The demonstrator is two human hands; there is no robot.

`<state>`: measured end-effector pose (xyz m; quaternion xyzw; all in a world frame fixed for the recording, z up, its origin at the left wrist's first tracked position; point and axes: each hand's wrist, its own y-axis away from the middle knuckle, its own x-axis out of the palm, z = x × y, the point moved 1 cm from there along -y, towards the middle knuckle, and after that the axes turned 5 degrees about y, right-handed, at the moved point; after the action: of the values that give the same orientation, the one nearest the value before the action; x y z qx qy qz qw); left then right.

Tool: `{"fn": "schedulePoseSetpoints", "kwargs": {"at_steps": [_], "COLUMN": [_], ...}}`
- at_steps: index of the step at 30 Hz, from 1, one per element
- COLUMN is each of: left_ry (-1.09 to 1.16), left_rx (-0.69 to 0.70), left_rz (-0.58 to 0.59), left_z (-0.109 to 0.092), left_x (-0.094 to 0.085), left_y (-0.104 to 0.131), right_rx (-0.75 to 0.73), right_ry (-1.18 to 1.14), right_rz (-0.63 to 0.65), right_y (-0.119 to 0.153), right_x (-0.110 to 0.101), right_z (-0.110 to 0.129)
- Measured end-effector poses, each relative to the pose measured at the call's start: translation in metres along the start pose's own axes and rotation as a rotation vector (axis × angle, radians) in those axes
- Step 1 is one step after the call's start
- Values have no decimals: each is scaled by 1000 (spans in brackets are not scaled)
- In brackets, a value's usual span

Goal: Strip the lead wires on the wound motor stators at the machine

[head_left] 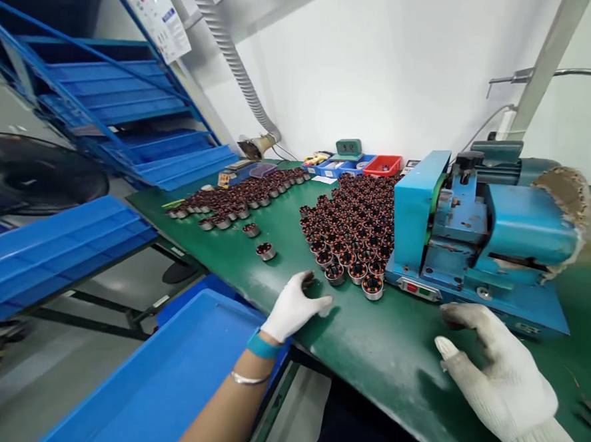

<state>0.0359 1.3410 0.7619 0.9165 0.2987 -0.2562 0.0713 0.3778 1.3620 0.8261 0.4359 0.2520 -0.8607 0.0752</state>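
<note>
My left hand (295, 304), in a white glove with a teal wristband, hovers at the front of the green table with thumb and fingers apart and nothing between them. Just beyond its fingertips stands the nearest row of a dense group of motor stators (357, 270), round metal rings with dark and copper windings. My right hand (496, 373), gloved in white with soiled fingertips, is spread with nothing in it, in front of the blue belt-grinder-like machine (474, 238). Two separate stators (266, 251) sit left of the group.
Another cluster of stators (247, 195) covers the table's left side. Blue bins (166, 366) stand left of the table (367, 359). A red tray (383, 165) and a digital clock (349, 147) are at the back. A ribbed hose (235, 57) hangs behind; a fan (38, 175) stands far left.
</note>
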Motion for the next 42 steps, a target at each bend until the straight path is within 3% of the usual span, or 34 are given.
{"fn": "schedulePoseSetpoints", "kwargs": {"at_steps": [3, 7, 10, 13, 17, 21, 24, 29, 34, 42], "left_ry": [33, 110, 217, 380, 510, 693, 739, 686, 665, 595], "left_rx": [71, 94, 117, 178, 277, 225, 248, 330, 327, 402], "left_rz": [75, 41, -9, 25, 274, 590, 725, 654, 617, 554], "left_z": [-21, -33, -42, -67, -117, -156, -173, -185, -193, -205], "left_x": [22, 27, 30, 47, 85, 117, 132, 148, 158, 156], "left_y": [-4, -10, 14, 49, 78, 83, 82, 81, 81, 80], "right_rx": [-44, -84, -126, -35, 148, 303, 391, 389, 446, 391], "right_ry": [13, 5, -42, -125, -404, -740, -914, -792, -965, -1030], "right_rz": [18, 16, 61, 160, 147, -108, -233, -357, -277, -326], "right_y": [1, 0, 1, 4, 4, -9, -20, -26, -33, -39], "right_x": [5, 11, 13, 13, 12, 9, 2, -9, -16, -22], "right_z": [1, 0, 2, 13, 24, 9, -7, -15, -16, -17]}}
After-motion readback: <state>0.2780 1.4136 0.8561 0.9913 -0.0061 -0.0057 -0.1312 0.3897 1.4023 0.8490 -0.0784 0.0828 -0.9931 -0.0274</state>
